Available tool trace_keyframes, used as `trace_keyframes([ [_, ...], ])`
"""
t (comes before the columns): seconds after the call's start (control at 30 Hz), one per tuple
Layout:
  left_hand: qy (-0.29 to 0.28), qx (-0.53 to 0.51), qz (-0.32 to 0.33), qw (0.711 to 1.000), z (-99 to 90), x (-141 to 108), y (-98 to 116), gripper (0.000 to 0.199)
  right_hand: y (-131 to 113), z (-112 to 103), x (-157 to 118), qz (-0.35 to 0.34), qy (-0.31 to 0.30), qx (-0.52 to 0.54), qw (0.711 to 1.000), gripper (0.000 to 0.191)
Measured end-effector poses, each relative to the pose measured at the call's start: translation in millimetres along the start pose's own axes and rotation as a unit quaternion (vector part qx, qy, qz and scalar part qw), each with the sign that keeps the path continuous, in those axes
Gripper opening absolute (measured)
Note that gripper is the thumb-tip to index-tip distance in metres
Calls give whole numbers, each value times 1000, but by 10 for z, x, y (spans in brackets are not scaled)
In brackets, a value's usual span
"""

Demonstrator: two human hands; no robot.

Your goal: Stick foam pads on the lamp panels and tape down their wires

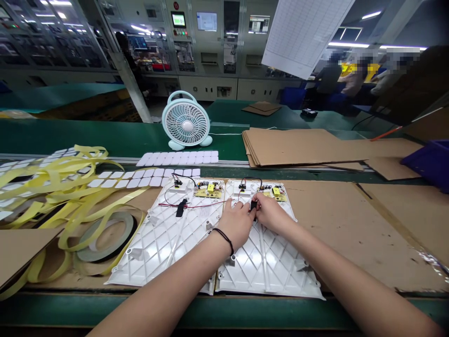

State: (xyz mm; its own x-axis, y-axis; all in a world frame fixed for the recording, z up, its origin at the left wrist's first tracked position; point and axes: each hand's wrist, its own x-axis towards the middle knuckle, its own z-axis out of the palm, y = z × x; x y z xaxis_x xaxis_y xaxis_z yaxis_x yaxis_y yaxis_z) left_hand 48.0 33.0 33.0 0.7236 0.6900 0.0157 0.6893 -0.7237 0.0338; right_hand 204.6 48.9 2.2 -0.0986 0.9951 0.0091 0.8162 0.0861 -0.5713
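Note:
Two white ribbed plastic panels lie side by side, the left panel (157,248) and the right panel (270,267). Each carries a yellowish circuit board (210,189) and thin wires at its top. A black tape piece (181,208) crosses the red wires on the left panel. Over the right panel, my right hand (268,210) pinches another black tape piece (253,206). My left hand (238,222), with a dark band at the wrist, rests on the same panel, its fingertips touching that tape's left side and its fingers partly spread.
At left lie yellow strips (91,159), a tape roll (105,236) and white label sheets (178,158). A light-blue fan (187,122) stands behind. Cardboard sheets (294,147) and a blue bin (430,164) are at right. Several people stand farther back.

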Motion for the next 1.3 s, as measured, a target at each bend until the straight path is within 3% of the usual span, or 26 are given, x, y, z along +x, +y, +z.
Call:
trace_keyframes([
  [0.3,42,24,-6,999,96,51,64,38,145,96,-67,-60,62,66,994,40],
  [0.5,57,42,-3,997,122,50,130,37,29,-53,-154,-31,29,76,996,82],
  [0.7,52,18,9,998,97,147,48,28,53,-362,-472,3,16,-107,994,37],
  [0.87,46,33,0,998,32,290,8,20,356,-531,-675,63,75,-23,995,17],
  [1.13,50,62,-45,996,-3,347,142,20,846,-596,-670,45,69,114,990,19],
  [1.2,53,60,-41,996,-65,240,169,23,904,-550,-672,34,89,115,989,21],
  [1.3,43,22,19,999,-198,-127,225,26,948,-471,-719,18,114,101,988,24],
])
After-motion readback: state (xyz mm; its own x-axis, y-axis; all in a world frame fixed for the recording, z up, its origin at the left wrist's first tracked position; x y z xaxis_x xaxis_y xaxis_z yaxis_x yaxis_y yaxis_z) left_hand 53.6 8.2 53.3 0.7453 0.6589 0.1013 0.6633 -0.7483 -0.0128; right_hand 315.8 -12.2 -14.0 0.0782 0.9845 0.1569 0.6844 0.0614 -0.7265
